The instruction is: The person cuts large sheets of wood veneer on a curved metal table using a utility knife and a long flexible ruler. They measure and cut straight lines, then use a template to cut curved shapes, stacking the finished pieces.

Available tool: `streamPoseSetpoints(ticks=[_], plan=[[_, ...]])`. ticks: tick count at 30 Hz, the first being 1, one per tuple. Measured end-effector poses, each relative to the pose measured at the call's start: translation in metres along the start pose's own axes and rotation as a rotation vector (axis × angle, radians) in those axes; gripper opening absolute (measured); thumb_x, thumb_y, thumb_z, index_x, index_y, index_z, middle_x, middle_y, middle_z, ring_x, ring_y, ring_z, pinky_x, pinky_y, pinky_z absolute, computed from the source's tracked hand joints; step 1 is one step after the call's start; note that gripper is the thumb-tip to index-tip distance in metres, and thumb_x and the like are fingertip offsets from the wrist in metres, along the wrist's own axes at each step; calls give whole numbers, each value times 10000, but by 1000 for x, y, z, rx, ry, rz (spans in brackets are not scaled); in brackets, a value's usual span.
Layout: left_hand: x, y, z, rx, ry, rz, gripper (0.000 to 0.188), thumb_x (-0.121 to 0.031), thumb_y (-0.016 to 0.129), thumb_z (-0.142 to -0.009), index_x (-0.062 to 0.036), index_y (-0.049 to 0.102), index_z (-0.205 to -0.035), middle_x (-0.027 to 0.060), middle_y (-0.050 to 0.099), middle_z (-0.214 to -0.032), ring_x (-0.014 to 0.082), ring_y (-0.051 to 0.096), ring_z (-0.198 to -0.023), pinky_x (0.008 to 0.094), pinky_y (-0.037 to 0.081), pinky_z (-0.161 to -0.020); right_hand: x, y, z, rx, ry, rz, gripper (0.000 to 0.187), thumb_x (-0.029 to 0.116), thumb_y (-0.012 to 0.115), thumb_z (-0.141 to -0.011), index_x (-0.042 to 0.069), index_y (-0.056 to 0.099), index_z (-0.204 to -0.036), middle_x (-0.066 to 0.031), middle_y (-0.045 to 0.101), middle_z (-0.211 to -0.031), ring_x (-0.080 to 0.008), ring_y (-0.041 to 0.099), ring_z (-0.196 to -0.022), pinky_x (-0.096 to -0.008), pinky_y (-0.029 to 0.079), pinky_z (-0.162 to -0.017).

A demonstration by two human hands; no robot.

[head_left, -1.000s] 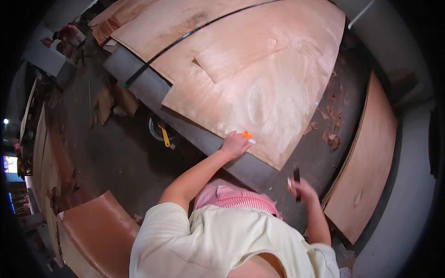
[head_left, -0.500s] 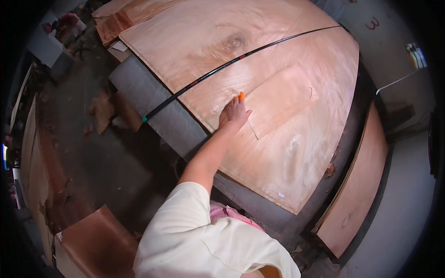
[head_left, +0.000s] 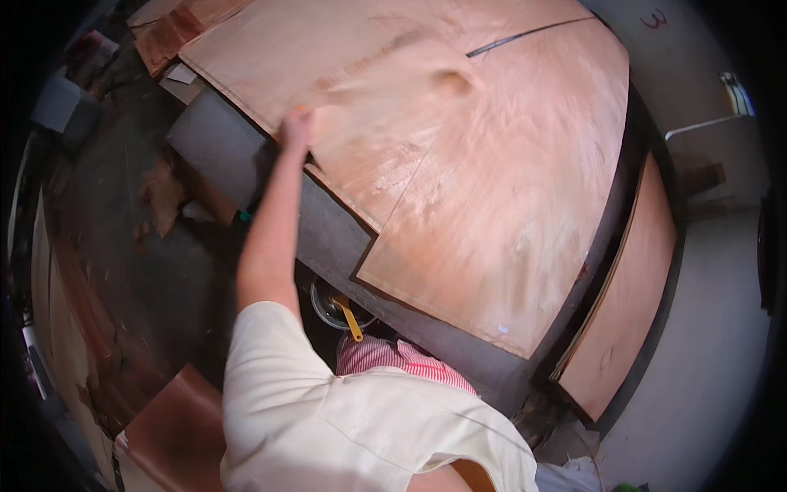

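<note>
My left hand (head_left: 297,129), an orange cover on a fingertip, is closed at the left edge of a thin piece of wood veneer (head_left: 373,111). That piece is blurred by motion and looks partly raised. It overlies the large veneer sheet (head_left: 500,221) and reaches past that sheet's left edge. A thin black pole (head_left: 529,35) runs across the large sheet; the veneer piece and my arm hide its middle. Its green tip (head_left: 244,216) shows beside my forearm. My right hand is out of view.
Under the sheets is a grey table or slab (head_left: 324,221). A round container (head_left: 322,305) with a yellow-handled tool (head_left: 350,318) stands below its near edge. More wood sheets (head_left: 619,320) lie at the right, beside a pale wall (head_left: 697,328). A brown sheet (head_left: 176,426) lies lower left.
My left hand has moved left and away from me, from lying on the veneer to gripping an edge. The veneer piece has shifted left and now covers part of the pole.
</note>
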State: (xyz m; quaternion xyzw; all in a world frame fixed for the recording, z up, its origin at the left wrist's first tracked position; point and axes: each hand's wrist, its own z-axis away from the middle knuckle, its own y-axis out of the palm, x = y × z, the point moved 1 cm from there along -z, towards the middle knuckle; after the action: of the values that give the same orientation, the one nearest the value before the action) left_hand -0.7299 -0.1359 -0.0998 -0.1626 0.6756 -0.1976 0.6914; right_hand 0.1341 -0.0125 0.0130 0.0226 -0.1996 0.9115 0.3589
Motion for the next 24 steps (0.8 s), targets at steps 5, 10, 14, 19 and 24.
streamPoseSetpoints(ticks=[5,10,14,19,24], plan=[[34,-87,18,-94,184,-324,647,-478,565,-752,17,444,-1151,233,514,-1082,335,512,-992,378,413,-832,-28,3,20,-39,-24,-25,217,190,547,-816,-24,549,-858,-58,550,-649,-144,538,-508,-262,422,-480],[69,-120,117,99,102,-547,563,-471,544,-767,-16,484,-1092,197,517,-1073,316,525,-942,399,426,-766,-20,-10,24,-136,-216,48,222,176,531,-827,-39,551,-877,-71,565,-664,-158,560,-519,-272,443,-493],[68,-119,185,232,152,-579,357,-370,577,-756,-76,569,-960,166,608,-768,340,583,-751,415,460,-638,55,-17,-14,-391,-547,215,230,133,495,-845,-56,544,-965,-90,572,-685,-164,579,-551,-282,464,-544],[50,-62,314,815,-72,52,303,-314,618,-757,-16,580,-797,88,610,-651,144,575,-520,297,455,-524,247,140,26,-202,-1241,736,476,-147,411,-625,73,582,-1010,-114,551,-1059,-251,561,-944,-282,431,-821],[28,-5,451,1031,-287,346,333,-275,626,-767,-30,549,-979,54,609,-734,123,528,-503,275,399,-403,296,304,36,65,-1724,1178,443,179,516,-773,113,451,-1206,-102,315,-1335,-287,256,-1245,-369,205,-1027]])
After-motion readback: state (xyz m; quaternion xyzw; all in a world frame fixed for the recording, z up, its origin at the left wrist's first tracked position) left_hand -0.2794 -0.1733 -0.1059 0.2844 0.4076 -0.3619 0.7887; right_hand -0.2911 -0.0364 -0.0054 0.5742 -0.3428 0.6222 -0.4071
